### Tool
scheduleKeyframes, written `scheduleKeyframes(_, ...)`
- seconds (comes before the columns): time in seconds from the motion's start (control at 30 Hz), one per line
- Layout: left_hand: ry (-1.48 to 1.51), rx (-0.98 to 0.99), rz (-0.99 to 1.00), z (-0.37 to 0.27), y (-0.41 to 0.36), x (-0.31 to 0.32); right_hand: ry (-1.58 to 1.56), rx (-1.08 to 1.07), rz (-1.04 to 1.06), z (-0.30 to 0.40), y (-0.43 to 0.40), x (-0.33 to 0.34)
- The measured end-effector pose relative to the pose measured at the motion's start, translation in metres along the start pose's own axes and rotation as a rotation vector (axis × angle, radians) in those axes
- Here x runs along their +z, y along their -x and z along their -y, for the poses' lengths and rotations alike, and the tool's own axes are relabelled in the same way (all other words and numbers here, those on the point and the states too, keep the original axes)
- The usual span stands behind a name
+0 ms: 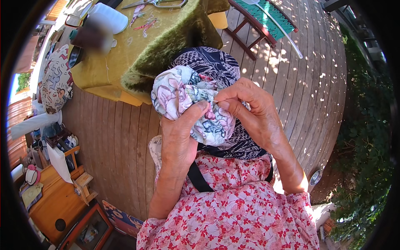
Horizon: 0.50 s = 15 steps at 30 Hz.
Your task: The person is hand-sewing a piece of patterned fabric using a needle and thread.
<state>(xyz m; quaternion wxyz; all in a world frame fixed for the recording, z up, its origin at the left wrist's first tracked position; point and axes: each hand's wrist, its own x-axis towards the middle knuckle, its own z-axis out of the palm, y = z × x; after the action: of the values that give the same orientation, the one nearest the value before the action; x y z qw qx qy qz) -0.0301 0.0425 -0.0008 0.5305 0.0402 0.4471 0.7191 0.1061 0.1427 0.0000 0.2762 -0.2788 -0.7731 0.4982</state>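
Observation:
My left hand (180, 134) grips a bunched, rounded piece of floral-print fabric (168, 93) above my lap, its thumb pressing on the gathered folds. Between the thumb and index finger of my right hand (253, 109) is a thin sewing needle (214, 101), its other end against the fabric beside my left thumb. Whether a thread runs from the needle, I cannot tell. Dark patterned cloth (212, 59) covers my knees beneath the fabric.
A table with a yellow-green velvet cloth (137, 53) stands ahead, bearing scissors (156, 3), a large white thread spool (109, 18) and fabric scraps (145, 26). A folding stool with green webbing (259, 18) is at the upper right, a wooden cabinet (56, 200) at the lower left.

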Motion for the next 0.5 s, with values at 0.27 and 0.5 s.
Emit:
scheduleKeyframes(0.27,0.002,-0.001,0.006,-0.0001,-0.0005,-0.0011,0.0,-0.019,-0.003,-0.0002,-0.0021,-0.0011)
scheduleKeyframes(0.5,-0.035,0.034,-0.008,0.0014,-0.0014,0.0029,-0.033,0.007,-0.026,0.0013,-0.0042,0.0016)
